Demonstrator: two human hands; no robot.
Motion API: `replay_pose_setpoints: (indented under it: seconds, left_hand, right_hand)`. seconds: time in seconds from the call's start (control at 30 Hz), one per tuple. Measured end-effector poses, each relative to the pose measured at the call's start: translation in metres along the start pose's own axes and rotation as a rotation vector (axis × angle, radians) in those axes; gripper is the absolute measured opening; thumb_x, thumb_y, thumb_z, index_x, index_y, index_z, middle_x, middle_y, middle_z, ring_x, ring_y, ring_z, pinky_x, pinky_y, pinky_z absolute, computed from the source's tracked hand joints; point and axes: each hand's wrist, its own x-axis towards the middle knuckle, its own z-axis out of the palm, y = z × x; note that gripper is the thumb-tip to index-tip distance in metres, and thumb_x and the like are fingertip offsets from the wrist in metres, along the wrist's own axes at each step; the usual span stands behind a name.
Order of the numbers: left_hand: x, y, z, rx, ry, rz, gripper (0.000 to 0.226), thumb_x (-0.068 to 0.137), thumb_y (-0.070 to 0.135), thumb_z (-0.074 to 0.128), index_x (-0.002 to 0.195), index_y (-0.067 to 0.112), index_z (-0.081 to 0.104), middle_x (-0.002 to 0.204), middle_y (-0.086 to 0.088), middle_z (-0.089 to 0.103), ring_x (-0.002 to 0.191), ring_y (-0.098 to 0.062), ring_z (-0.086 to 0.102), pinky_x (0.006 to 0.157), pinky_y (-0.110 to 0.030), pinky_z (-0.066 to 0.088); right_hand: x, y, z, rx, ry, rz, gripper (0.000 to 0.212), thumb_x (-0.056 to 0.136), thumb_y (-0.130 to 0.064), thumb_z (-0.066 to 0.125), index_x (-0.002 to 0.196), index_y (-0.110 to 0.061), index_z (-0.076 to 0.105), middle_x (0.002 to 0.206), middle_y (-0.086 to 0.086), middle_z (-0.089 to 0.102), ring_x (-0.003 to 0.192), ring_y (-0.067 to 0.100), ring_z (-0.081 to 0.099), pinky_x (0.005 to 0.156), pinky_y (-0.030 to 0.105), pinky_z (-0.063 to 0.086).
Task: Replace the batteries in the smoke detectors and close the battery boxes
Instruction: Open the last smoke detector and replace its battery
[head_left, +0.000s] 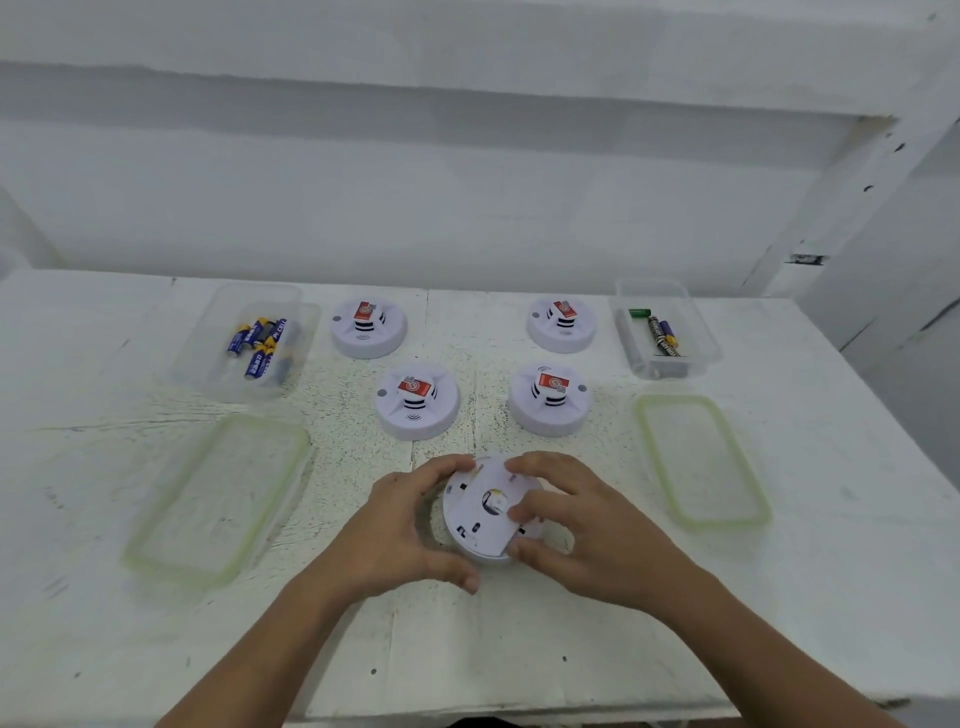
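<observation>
**A:** What filled most of the view?

**B:** A scuffed white table, which ran from the near edge back to a white wall.

**A:** And on it?

**B:** Two clear lids with pale green rims lay flat, the left lid and the right lid. Behind each stood an open clear tub, the left tub and the right tub.

**A:** Where were the hands?

**B:** Both were at the near middle, between the lids. The left hand curled its fingers round the left edge of the upturned smoke detector, with its thumb at the near rim. The right hand gripped the right side, with bent fingers pressed on the flat underside. That underside was tilted toward the camera. I couldn't tell whether the detector touched the table.

**A:** Any other detectors?

**B:** Four sat sensor-side up, each with a red label on top. They were the back-left detector, the back-right detector, the mid-left detector and the mid-right detector.

**A:** And the smallest things?

**B:** Blue-and-yellow batteries lay in the left tub. The right tub held a few dark batteries, with a green one beside them.
</observation>
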Motion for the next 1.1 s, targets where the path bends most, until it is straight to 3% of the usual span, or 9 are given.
replay_pose_setpoints:
  seconds: [0.1, 0.2, 0.23, 0.33, 0.53, 0.77, 0.87, 0.93, 1.1]
  left_hand:
    - [0.0, 0.006, 0.004, 0.082, 0.012, 0.007, 0.109, 0.037, 0.048, 0.092, 0.129, 0.054, 0.034, 0.124, 0.038, 0.041, 0.121, -0.003, 0.023, 0.106, -0.031, 0.027]
    - [0.004, 0.01, 0.008, 0.132, -0.008, 0.054, 0.114, 0.04, 0.047, 0.093, 0.132, 0.047, 0.025, 0.121, 0.041, 0.037, 0.11, 0.033, 0.011, 0.111, -0.029, 0.009]
    - [0.006, 0.01, 0.008, 0.161, -0.025, 0.069, 0.116, 0.039, 0.052, 0.091, 0.133, 0.047, 0.022, 0.122, 0.041, 0.039, 0.112, 0.034, 0.015, 0.113, -0.031, 0.003]
    - [0.01, 0.006, 0.011, 0.234, -0.044, 0.09, 0.115, 0.036, 0.066, 0.083, 0.133, 0.045, 0.024, 0.118, 0.04, 0.044, 0.112, 0.027, 0.035, 0.115, -0.036, -0.004]
    - [0.02, 0.003, 0.006, 0.301, -0.035, 0.116, 0.115, 0.034, 0.076, 0.072, 0.135, 0.039, 0.033, 0.115, 0.036, 0.05, 0.11, 0.018, 0.045, 0.112, -0.037, 0.003]
    - [0.027, 0.0, 0.002, 0.265, -0.053, 0.146, 0.11, 0.032, 0.072, 0.073, 0.132, 0.041, 0.037, 0.115, 0.039, 0.047, 0.11, 0.022, 0.041, 0.105, -0.021, -0.002]
    - [0.027, 0.004, 0.0, 0.244, -0.063, 0.155, 0.106, 0.033, 0.064, 0.08, 0.126, 0.048, 0.031, 0.111, 0.038, 0.048, 0.108, 0.034, 0.026, 0.101, -0.009, -0.011]
    - [0.026, 0.006, -0.001, 0.233, -0.077, 0.148, 0.105, 0.036, 0.054, 0.089, 0.123, 0.049, 0.03, 0.108, 0.036, 0.05, 0.107, 0.037, 0.021, 0.102, -0.01, -0.009]
    - [0.027, 0.001, 0.001, 0.24, -0.072, 0.131, 0.102, 0.033, 0.065, 0.078, 0.121, 0.054, 0.029, 0.109, 0.042, 0.048, 0.111, 0.03, 0.028, 0.103, -0.014, -0.008]
  right_hand:
    - [0.008, -0.001, -0.001, -0.045, -0.064, -0.05, 0.02, 0.086, -0.039, 0.056, 0.095, -0.021, 0.061, 0.134, -0.003, 0.054, 0.131, 0.014, 0.041, 0.106, 0.018, 0.031]
    - [0.013, -0.002, 0.0, -0.107, -0.138, -0.094, 0.02, 0.088, -0.035, 0.053, 0.101, -0.02, 0.058, 0.131, 0.001, 0.056, 0.127, 0.022, 0.047, 0.108, 0.029, 0.035]
    - [0.013, -0.002, 0.0, -0.113, -0.155, -0.105, 0.022, 0.089, -0.034, 0.051, 0.103, -0.018, 0.058, 0.13, 0.004, 0.057, 0.126, 0.023, 0.049, 0.109, 0.026, 0.032]
    - [0.012, -0.003, 0.002, -0.126, -0.167, -0.088, 0.029, 0.091, -0.033, 0.044, 0.109, -0.016, 0.059, 0.131, 0.006, 0.057, 0.126, 0.023, 0.049, 0.108, 0.019, 0.026]
    - [0.013, -0.001, 0.01, -0.147, -0.155, -0.089, 0.027, 0.09, -0.029, 0.04, 0.106, -0.016, 0.057, 0.134, 0.007, 0.057, 0.127, 0.02, 0.049, 0.099, 0.02, 0.032]
    - [0.023, 0.008, 0.005, -0.018, -0.219, -0.13, 0.034, 0.093, -0.03, 0.038, 0.111, -0.009, 0.057, 0.147, 0.0, 0.041, 0.138, 0.001, 0.018, 0.106, -0.002, 0.005]
    - [0.027, 0.014, -0.002, 0.045, -0.279, -0.143, 0.026, 0.097, -0.021, 0.048, 0.118, -0.008, 0.056, 0.15, -0.015, 0.026, 0.139, -0.007, 0.012, 0.101, -0.005, 0.003]
    - [0.031, 0.016, -0.006, 0.059, -0.317, -0.139, 0.022, 0.096, -0.016, 0.051, 0.117, -0.009, 0.056, 0.152, -0.015, 0.026, 0.141, -0.002, 0.016, 0.096, -0.007, 0.006]
    - [0.038, 0.01, -0.009, 0.003, -0.304, -0.213, 0.015, 0.09, -0.017, 0.057, 0.103, -0.008, 0.055, 0.149, 0.0, 0.036, 0.138, 0.012, 0.026, 0.109, 0.011, 0.014]
